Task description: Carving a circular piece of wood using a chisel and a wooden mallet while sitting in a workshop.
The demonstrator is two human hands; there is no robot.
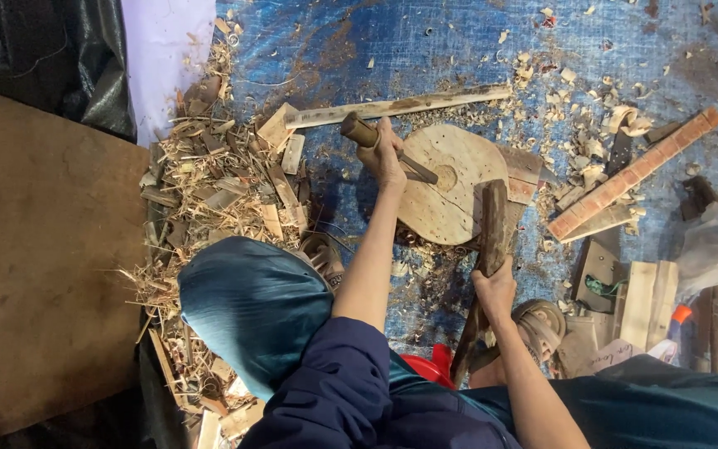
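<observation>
A round, pale wooden disc [450,195] lies on the blue tarp in front of me, with a shallow ring cut near its centre. My left hand [386,155] grips a wooden-handled chisel [361,131] whose metal tip rests on the disc near that ring. My right hand [496,284] holds a long, dark wooden club [489,241], its upper end lying against the disc's right edge. My knees and sandalled feet flank the disc.
Wood chips and shavings [218,179] are heaped to the left. A long thin slat [400,106] lies beyond the disc. A reddish wooden bar [635,171], offcuts and small boards [648,303] sit to the right. A brown board [39,266] covers the left side.
</observation>
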